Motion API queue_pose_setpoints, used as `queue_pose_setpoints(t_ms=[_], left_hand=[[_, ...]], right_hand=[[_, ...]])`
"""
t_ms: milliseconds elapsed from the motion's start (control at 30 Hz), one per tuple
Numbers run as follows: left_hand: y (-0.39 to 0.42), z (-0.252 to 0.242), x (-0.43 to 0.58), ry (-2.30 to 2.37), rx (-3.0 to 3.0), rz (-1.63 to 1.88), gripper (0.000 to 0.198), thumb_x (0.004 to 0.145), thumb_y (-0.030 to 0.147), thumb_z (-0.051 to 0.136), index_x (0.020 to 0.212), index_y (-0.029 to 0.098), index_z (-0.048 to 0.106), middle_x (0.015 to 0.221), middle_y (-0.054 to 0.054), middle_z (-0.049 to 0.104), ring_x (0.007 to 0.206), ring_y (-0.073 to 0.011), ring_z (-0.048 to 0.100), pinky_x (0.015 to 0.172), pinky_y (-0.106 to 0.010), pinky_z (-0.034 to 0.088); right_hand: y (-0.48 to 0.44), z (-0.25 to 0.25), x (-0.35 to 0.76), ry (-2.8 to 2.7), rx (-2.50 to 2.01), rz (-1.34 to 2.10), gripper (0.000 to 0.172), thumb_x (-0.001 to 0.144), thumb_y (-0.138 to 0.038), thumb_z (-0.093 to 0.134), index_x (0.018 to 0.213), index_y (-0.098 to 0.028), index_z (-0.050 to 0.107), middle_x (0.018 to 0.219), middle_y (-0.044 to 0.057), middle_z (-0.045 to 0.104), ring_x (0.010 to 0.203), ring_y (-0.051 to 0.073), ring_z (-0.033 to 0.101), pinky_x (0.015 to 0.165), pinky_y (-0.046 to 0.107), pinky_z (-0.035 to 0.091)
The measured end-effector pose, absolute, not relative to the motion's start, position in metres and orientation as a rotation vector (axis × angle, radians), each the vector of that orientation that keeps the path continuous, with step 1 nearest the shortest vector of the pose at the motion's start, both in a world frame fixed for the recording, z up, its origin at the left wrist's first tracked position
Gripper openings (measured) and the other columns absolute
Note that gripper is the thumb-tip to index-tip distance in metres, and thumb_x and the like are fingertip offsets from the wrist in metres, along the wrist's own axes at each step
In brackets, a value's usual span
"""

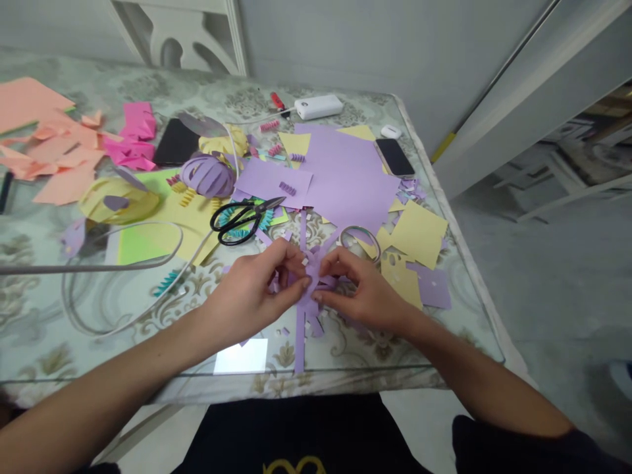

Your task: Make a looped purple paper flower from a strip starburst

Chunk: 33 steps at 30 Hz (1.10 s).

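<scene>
Purple paper strips [300, 336] cross and fan out near the table's front edge, meeting between my two hands. My left hand [266, 283] pinches the strips' middle from the left, thumb and fingers curled in, with a tiny white square by its fingertips. From the right, my right hand [355, 286] is curled with its thumb and fingertips on the same purple paper. Black-handled scissors [241, 220] lie beyond my left hand, over a turquoise folded paper ring. A roll of tape [360, 242] rests just beyond my right hand.
Purple sheets [345, 174], yellow scraps [419, 234] and a phone [395, 158] lie behind the hands. Purple [207, 176] and yellow [118, 199] paper-strip balls sit left. A white cable [180, 230] loops across the left side. A white power bank [318, 106] is at the back.
</scene>
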<state>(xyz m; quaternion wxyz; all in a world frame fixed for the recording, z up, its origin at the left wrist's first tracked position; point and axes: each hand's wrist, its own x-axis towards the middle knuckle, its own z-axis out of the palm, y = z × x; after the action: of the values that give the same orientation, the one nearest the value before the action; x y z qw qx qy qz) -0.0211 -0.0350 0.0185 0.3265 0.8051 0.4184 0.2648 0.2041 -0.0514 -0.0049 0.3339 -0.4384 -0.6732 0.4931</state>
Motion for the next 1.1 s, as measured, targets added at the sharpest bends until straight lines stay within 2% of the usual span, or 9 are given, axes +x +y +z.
queue_pose_setpoints(t_ms=[233, 333, 500, 633, 800, 1000, 1100], left_hand=[[-0.0395, 0.0195, -0.0227, 1.084, 2.227, 0.794, 0.013, 0.093, 0.024, 0.068, 0.094, 0.022, 0.054, 0.072, 0.007, 0.059, 0.061, -0.0087, 0.054, 0.058, -0.020, 0.043], [-0.0399, 0.0189, -0.0230, 1.121, 2.301, 0.771, 0.014, 0.094, 0.026, 0.065, 0.098, 0.022, 0.052, 0.075, 0.006, 0.062, 0.061, -0.0097, 0.056, 0.057, -0.022, 0.042], [-0.0376, 0.0143, -0.0220, 1.198, 2.331, 0.630, 0.020, 0.094, 0.034, 0.065, 0.102, 0.023, 0.050, 0.083, 0.002, 0.069, 0.065, -0.0135, 0.062, 0.059, -0.025, 0.044], [-0.0377, 0.0133, -0.0212, 1.134, 2.195, 0.636, 0.023, 0.093, 0.032, 0.068, 0.104, 0.023, 0.050, 0.082, 0.005, 0.069, 0.062, -0.0105, 0.061, 0.057, -0.022, 0.044], [-0.0355, 0.0153, -0.0225, 1.066, 2.076, 0.643, 0.017, 0.095, 0.026, 0.066, 0.103, 0.023, 0.051, 0.079, 0.007, 0.069, 0.061, -0.0088, 0.058, 0.058, -0.021, 0.044], [-0.0303, 0.0166, -0.0245, 1.096, 2.033, 0.637, 0.020, 0.095, 0.027, 0.065, 0.108, 0.022, 0.051, 0.082, 0.004, 0.067, 0.064, -0.0103, 0.058, 0.060, -0.023, 0.045], [-0.0310, 0.0187, -0.0253, 1.125, 2.087, 0.655, 0.017, 0.093, 0.027, 0.065, 0.104, 0.022, 0.053, 0.082, 0.003, 0.065, 0.066, -0.0109, 0.057, 0.060, -0.024, 0.044]], right_hand=[[-0.0525, -0.0069, 0.2018, -1.630, -1.180, 1.308, 0.026, 0.082, -0.026, 0.079, 0.087, -0.022, 0.054, 0.081, -0.004, 0.058, 0.071, 0.011, 0.054, 0.066, 0.026, 0.048], [-0.0514, -0.0059, 0.2013, -1.553, -1.192, 1.317, 0.028, 0.083, -0.032, 0.080, 0.083, -0.022, 0.053, 0.077, -0.004, 0.055, 0.069, 0.011, 0.052, 0.064, 0.026, 0.047], [-0.0504, -0.0040, 0.2005, -1.469, -1.167, 1.369, 0.036, 0.079, -0.042, 0.085, 0.081, -0.021, 0.056, 0.080, -0.002, 0.059, 0.073, 0.013, 0.057, 0.069, 0.029, 0.053], [-0.0506, -0.0057, 0.1994, -1.467, -1.128, 1.393, 0.026, 0.081, -0.034, 0.083, 0.085, -0.021, 0.061, 0.083, -0.001, 0.064, 0.079, 0.014, 0.064, 0.076, 0.031, 0.056], [-0.0507, -0.0078, 0.2002, -1.456, -1.116, 1.400, 0.018, 0.081, -0.024, 0.082, 0.087, -0.021, 0.066, 0.088, 0.000, 0.069, 0.084, 0.015, 0.068, 0.080, 0.031, 0.058], [-0.0503, -0.0055, 0.2019, -1.500, -1.151, 1.376, 0.015, 0.081, -0.025, 0.082, 0.094, -0.021, 0.075, 0.092, 0.002, 0.076, 0.083, 0.016, 0.070, 0.077, 0.031, 0.059], [-0.0498, -0.0038, 0.2025, -1.512, -1.174, 1.372, 0.014, 0.082, -0.026, 0.081, 0.095, -0.021, 0.078, 0.095, 0.003, 0.079, 0.086, 0.018, 0.072, 0.080, 0.033, 0.060]])
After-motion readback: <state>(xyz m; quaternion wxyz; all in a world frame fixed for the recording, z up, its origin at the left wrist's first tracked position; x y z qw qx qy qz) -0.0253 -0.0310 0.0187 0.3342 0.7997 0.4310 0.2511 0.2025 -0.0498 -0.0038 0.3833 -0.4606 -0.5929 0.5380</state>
